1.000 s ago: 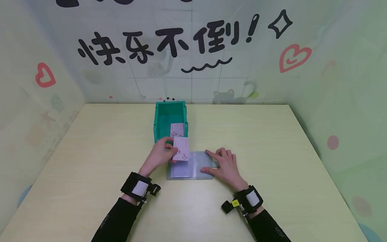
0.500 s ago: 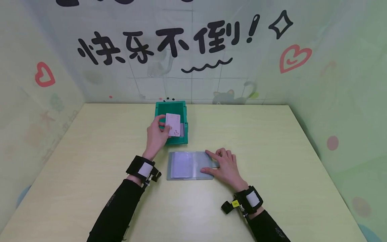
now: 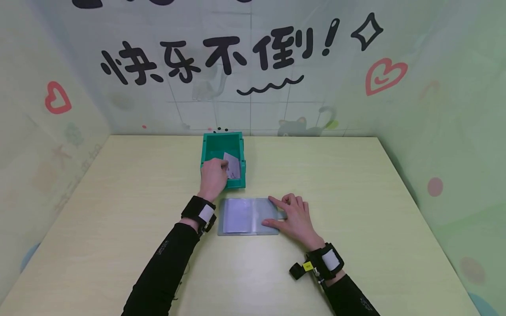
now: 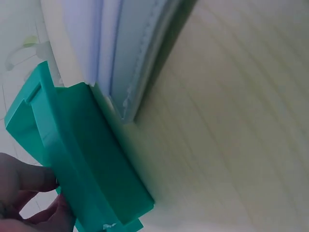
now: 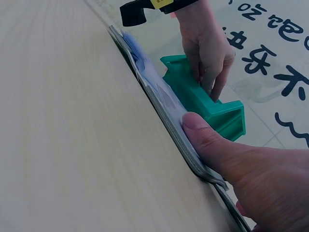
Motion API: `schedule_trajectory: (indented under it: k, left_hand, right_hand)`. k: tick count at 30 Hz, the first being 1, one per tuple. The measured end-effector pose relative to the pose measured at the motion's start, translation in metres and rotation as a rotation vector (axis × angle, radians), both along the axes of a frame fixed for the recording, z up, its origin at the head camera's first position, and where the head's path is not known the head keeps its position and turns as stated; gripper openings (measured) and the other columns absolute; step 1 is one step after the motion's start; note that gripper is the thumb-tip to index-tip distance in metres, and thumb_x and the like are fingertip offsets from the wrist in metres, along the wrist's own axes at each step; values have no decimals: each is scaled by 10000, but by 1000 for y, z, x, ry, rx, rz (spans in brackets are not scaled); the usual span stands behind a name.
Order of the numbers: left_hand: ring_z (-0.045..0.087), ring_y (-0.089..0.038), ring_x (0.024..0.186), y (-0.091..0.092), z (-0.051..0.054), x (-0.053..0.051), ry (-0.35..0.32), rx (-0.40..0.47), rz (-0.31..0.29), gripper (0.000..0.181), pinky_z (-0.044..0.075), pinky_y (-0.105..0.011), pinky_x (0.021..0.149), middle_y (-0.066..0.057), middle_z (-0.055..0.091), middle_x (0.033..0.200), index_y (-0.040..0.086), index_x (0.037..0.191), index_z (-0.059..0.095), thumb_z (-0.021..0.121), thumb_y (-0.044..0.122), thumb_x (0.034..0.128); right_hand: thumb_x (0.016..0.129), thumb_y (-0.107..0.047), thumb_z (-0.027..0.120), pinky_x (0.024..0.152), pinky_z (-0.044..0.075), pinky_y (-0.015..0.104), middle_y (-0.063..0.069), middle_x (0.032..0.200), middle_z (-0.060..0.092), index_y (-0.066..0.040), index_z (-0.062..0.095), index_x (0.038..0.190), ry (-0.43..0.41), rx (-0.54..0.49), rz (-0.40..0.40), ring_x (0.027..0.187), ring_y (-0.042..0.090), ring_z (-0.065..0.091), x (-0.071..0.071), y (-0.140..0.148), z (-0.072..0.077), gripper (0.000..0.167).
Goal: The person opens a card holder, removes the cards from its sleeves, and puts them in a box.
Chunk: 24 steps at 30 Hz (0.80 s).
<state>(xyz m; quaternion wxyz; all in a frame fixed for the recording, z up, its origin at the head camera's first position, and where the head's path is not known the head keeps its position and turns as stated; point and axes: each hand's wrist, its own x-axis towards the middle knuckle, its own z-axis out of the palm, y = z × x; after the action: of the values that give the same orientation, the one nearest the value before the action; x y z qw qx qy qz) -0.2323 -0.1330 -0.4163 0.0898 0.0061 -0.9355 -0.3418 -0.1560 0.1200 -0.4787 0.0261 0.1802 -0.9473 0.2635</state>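
Note:
My left hand reaches over the left wall of a green plastic box. Its bent fingers pinch the edge of a pink flower-patterned card, tilted inside the box. In the left wrist view, the thumb and fingers reach the box rim, and the card is hidden. In front of the box lies a small card album, open, with clear sleeves. My right hand rests on its right side, index finger and thumb extended. The right wrist view shows that thumb pressing on the pages.
The pale wooden table carries the box and album near its middle. Behind it stands a printed wall with black lettering. Side walls flank the table left and right. Both wrists wear black camera straps.
My left hand has carried the pink card from above the album up and away into the green box, where the card now tilts. My right hand has stayed on the album.

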Motion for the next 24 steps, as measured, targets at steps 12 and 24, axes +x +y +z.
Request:
schedule_trajectory:
  k: [12,24]
  left_hand:
    - [630,-281,799,8,-3,2,-252,-169,-27,250,420,-282,547,-214,697,973,-68,1020,700,488,63,1002]
    - [603,-317,861,8,-5,10,-187,-234,-64,312,501,-389,684,-209,649,924,-59,975,708,464,128,1027]
  right_hand:
    - [767,-532,814,792,208,362,51,1025,418,-223,623,1387,-6,5,1,967,240,342,0,0,-2,718]
    - [764,-535,813,792,217,354,59,1034,438,-220,625,1385,19,10,2,956,241,349,1,0,-2,722]
